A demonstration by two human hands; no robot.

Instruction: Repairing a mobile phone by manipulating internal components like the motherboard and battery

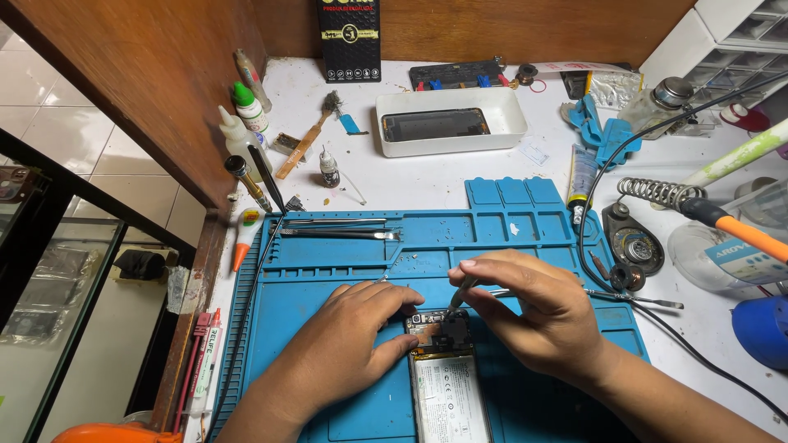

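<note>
Opened phone: lies back-off on the blue repair mat, near its front edge, pale battery showing, camera end pointing away from the person.
Handling: light, flat and stiff, but fragile with the boards bare; it looks best held by the side edges of the frame, away from the battery and the exposed parts.
Left hand: palm down on the mat, fingers closed lightly against the phone's upper left corner, steadying it.
Right hand: fingers pinched shut around a thin metal tool, its tip down on the dark part at the phone's top.
Tweezers: lie loose farther up the mat.
White tray: an open shallow box beyond the mat; a dark flat phone panel lies inside.
Soldering iron stand: well off to the right, coil empty as far as I can tell.
Drawer cabinet: far right corner; contents too small to tell.
</note>
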